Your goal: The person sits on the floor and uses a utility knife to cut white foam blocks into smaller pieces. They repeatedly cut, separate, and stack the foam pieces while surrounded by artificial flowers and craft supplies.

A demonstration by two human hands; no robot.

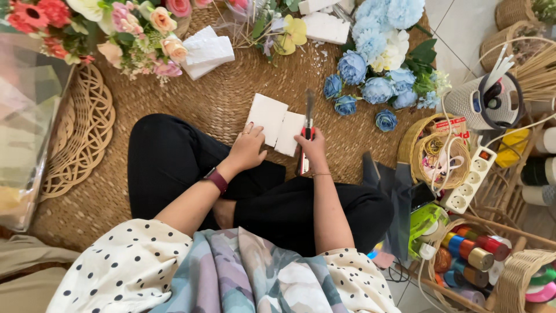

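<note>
Left hand lies flat on the white foam block; right hand, just beside it, grips a red cutter pointing away

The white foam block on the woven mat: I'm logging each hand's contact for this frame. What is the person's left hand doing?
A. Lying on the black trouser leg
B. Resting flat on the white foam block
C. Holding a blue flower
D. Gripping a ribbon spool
B: the left hand lies palm-down on the white foam block, while the right hand holds a red-handled cutter beside it.
</note>
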